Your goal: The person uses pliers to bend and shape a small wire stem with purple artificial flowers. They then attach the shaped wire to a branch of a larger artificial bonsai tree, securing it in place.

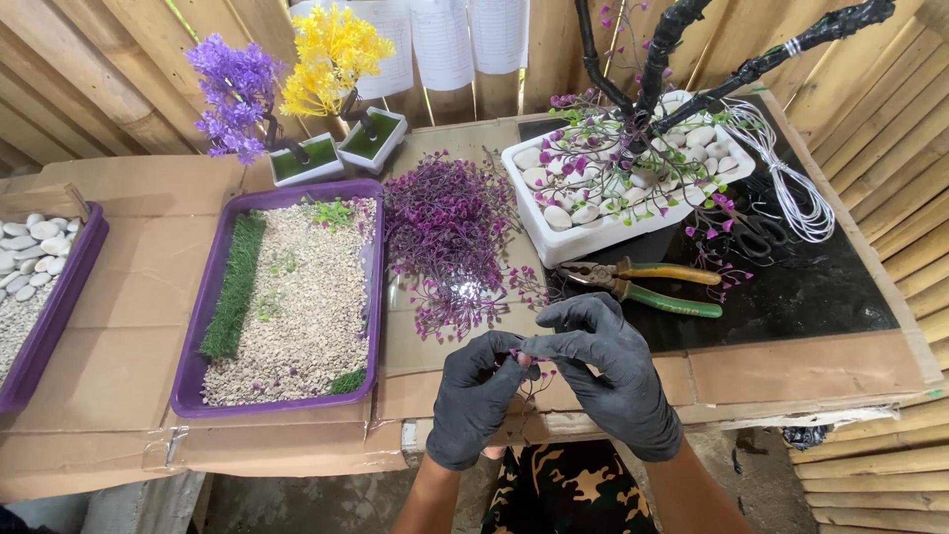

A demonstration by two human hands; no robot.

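Head view: two black-gloved hands pinch one small purple sprig [521, 358] at the near table [129, 287] edge.

Left hand [474, 396] and right hand [608, 371] are both closed on the sprig, fingertips meeting. Counted on the table: two purple trays, one [213, 287] with gravel, one [59, 307] with pebbles; one sprig pile [450, 232]; one white planter [554, 237]; one pair of pliers [647, 282]; two small trees, purple [237, 94] and yellow [331, 54]; one wire coil [796, 193].
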